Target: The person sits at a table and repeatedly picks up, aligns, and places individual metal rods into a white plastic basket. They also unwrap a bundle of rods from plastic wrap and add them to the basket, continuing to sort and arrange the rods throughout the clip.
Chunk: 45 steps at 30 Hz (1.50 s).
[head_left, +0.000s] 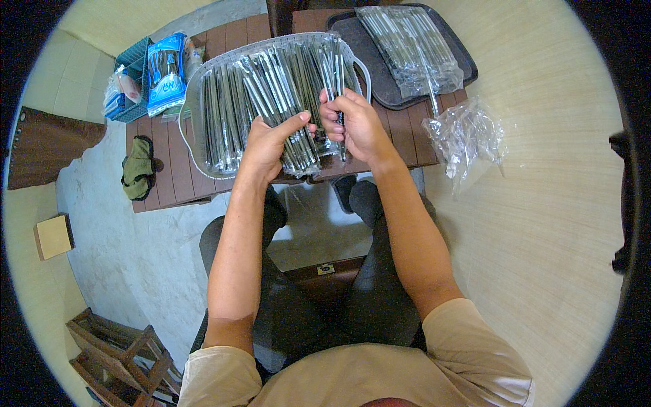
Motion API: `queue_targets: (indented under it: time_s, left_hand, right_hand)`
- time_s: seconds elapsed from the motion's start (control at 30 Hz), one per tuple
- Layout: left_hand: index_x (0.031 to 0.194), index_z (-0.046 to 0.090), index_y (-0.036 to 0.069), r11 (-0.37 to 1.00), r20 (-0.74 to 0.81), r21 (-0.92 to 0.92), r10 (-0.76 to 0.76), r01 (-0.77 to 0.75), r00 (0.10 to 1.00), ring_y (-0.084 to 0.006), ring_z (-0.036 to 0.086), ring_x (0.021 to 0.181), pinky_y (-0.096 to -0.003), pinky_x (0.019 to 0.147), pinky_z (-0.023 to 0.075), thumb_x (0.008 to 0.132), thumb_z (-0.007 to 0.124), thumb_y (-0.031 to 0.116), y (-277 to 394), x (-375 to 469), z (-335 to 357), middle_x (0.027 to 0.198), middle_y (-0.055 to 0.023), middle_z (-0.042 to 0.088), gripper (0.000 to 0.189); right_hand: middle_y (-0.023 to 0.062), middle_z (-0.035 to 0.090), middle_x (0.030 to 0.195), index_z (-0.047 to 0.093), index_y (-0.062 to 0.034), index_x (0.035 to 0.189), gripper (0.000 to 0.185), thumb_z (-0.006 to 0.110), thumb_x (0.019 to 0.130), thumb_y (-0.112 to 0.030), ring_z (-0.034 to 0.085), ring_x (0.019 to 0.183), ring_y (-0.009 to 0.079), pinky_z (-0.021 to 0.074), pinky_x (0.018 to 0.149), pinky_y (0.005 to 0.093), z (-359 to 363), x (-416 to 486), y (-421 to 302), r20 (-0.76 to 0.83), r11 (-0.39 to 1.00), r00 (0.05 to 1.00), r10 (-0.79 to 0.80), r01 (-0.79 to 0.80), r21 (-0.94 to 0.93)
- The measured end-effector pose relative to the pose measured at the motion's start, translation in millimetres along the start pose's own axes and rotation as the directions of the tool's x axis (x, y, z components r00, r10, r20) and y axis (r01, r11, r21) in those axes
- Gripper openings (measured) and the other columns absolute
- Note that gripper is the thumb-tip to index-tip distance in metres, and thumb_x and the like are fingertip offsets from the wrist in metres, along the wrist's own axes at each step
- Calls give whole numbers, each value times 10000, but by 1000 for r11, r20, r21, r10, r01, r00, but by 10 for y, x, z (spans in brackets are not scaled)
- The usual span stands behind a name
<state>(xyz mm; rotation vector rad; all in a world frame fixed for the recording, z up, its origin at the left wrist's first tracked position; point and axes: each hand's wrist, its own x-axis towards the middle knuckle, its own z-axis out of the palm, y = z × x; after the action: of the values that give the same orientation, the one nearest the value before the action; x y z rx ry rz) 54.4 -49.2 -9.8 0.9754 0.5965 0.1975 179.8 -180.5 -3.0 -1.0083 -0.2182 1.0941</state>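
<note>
A white plastic basket (pixel 189 147) with a woven look stands on the brown slatted table. Rows of long, thin, dark sticks in clear wrappers (pixel 218 117) fill it; their exact kind is hard to tell. Over the basket's near side, my left hand (pixel 267 147) grips a thick bunch of these wrapped sticks (pixel 274 91), with the thumb across it. Close beside it on the right, my right hand (pixel 353 122) is closed around a smaller upright bunch (pixel 333 66). Both bunches lean over the sticks in the basket, and the lower ends of the left one reach past its near rim.
A dark tray (pixel 463 56) at the back right holds a large clear pack of similar sticks (pixel 412 46). Crumpled clear plastic (pixel 465 140) hangs at the table's right edge. At left are a blue-green basket (pixel 137 109), a blue packet (pixel 167 71) and a green cloth item (pixel 137 168).
</note>
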Motion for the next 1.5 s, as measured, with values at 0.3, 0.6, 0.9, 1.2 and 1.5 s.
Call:
queue_targets:
  time_s: [0.3, 0.6, 0.9, 1.2, 1.5]
  left_hand:
    - [1029, 677, 6, 995, 36, 76, 59, -62, 998, -141, 677, 758, -294, 692, 551, 827, 766, 56, -16, 1, 17, 896, -62, 714, 226]
    - [1040, 666, -11, 993, 39, 98, 61, -64, 997, -134, 675, 794, -291, 730, 547, 816, 772, 28, -35, 7, 24, 933, -64, 714, 251]
    - [1046, 675, -15, 997, 56, 22, 73, -75, 996, -152, 694, 804, -298, 748, 560, 846, 742, 41, -24, -9, 59, 929, -82, 727, 218]
    - [1052, 667, -50, 999, 77, 12, 45, -46, 996, -184, 707, 818, -317, 755, 570, 873, 693, 38, 4, -6, 65, 949, -116, 729, 201]
    - [1056, 669, -25, 998, 57, 6, 56, -56, 997, -174, 704, 807, -306, 726, 563, 858, 707, 25, -10, -6, 43, 955, -97, 729, 207]
  right_hand:
    - [-103, 452, 645, 593, -110, 990, 99, 649, 956, -185, 326, 451, -6, 216, 389, 194, 133, -24, 27, -42, 963, 999, -32, 20, -270]
    - [-83, 492, 650, 598, -99, 961, 121, 690, 937, -173, 344, 453, -3, 213, 400, 196, 146, 21, 75, -54, 903, 994, -99, 67, -425]
    - [-63, 513, 667, 581, -107, 928, 147, 576, 974, -246, 467, 533, 41, 329, 459, 220, 93, 5, 52, -102, 933, 988, -116, 73, -354]
    - [9, 510, 725, 542, -81, 980, 123, 515, 976, -201, 495, 579, 95, 403, 516, 249, -4, 58, 107, -128, 983, 978, -167, 155, -95]
    - [-53, 481, 676, 570, -88, 1001, 83, 584, 961, -159, 366, 461, 14, 263, 402, 195, 119, -3, -2, -110, 978, 993, -35, 12, -207]
